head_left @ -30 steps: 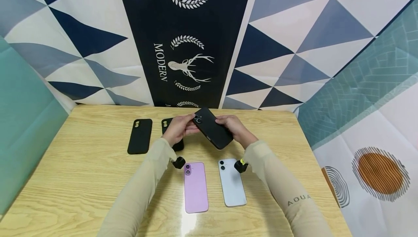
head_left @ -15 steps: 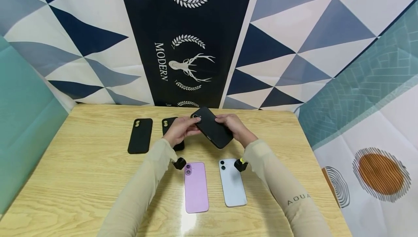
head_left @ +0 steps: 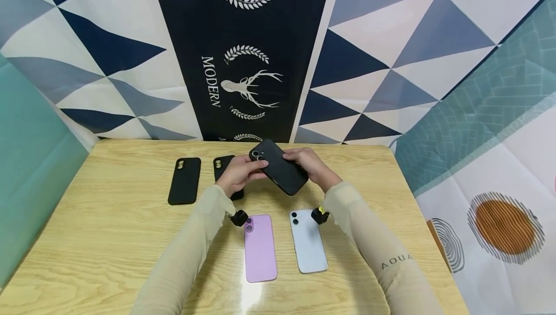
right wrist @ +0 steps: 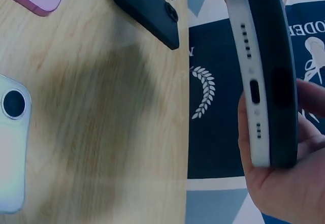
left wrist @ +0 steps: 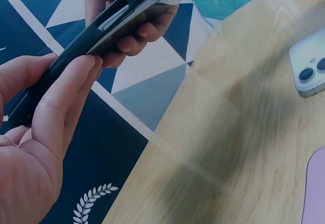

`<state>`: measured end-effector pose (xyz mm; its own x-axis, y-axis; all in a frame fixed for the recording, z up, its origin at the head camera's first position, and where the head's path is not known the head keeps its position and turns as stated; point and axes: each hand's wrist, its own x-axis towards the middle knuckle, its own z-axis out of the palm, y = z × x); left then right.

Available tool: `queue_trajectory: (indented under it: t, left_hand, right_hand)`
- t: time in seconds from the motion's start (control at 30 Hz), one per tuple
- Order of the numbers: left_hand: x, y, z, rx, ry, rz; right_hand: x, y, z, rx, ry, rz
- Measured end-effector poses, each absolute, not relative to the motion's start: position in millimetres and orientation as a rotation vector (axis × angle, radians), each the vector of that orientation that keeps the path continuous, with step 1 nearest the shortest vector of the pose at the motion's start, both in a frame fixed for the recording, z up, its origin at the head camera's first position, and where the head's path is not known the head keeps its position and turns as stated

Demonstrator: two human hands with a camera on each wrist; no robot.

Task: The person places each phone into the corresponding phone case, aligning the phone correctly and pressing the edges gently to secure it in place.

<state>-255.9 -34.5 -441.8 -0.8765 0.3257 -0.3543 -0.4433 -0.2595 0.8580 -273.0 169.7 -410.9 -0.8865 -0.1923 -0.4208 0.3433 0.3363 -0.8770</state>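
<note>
Nearest, on the table point(head_left: 108, 218), a lilac phone point(head_left: 260, 248) and a pale blue phone point(head_left: 309, 241) lie camera side up, just apart, neither in a case. Past them both hands are up over the table, clamped on one black case point(head_left: 284, 168) with a pale-edged phone point(right wrist: 244, 71) in it: left hand point(head_left: 241, 172) pinches the camera end, thumb on the back by the lens cutout; right hand point(head_left: 308, 161) grips the opposite long edge. Step in hand looks like working phone and case together (could be apart; stills don't settle it, fitting seems likelier). Camera end appears seated, lenses showing in the cutout, but in the right wrist view the bottom edge, port and speaker holes, stands bare beside the case, so that end seems not in. If fitting, next move calls for pinning the camera end and pressing the bottom corners until the lip goes over; risk is the seated end popping out. Containers: the held case has its phone partway in, by the look of it. Farther back, flat on the table, a second case point(head_left: 223, 166) is partly hidden by the left hand, a third case point(head_left: 184, 180) lies left of it; wood colour shows through both cutouts, so probably nothing inside. Patterned wall cloth point(head_left: 256, 30) behind.
</note>
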Motion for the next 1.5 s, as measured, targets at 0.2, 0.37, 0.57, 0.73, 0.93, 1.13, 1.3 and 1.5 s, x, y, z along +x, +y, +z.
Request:
queue_trajectory:
  t: [0.2,0.37,0.57,0.73,0.93,1.13,1.3,1.5]
  left_hand:
    - [-255,-36,-440,-0.168,1.505,2.212]
    - [-255,-38,-440,-0.205,1.471,2.329]
    - [-255,-36,-440,-0.293,1.445,2.469]
    - [-255,-33,-439,-0.385,1.418,2.582]
    - [-255,-30,-438,-0.444,1.371,2.689]
    - [-254,-28,-437,-0.466,1.354,2.715]
    - [-254,-26,-437,-0.481,1.342,2.727]
    - [-253,-27,-438,-0.502,1.292,2.730]
  right_hand:
    - [-274,172,-409,0.082,2.153,-1.541]
    - [-268,175,-412,0.173,2.094,-1.633]
    - [-254,176,-418,0.280,2.014,-1.752]
    - [-245,174,-426,0.156,1.990,-1.704]
    - [-240,167,-429,0.023,2.034,-1.745]
    - [-239,162,-429,0.022,2.054,-1.810]
    - [-239,159,-428,0.072,1.999,-1.902]
    - [-238,156,-427,0.060,1.973,-1.961]
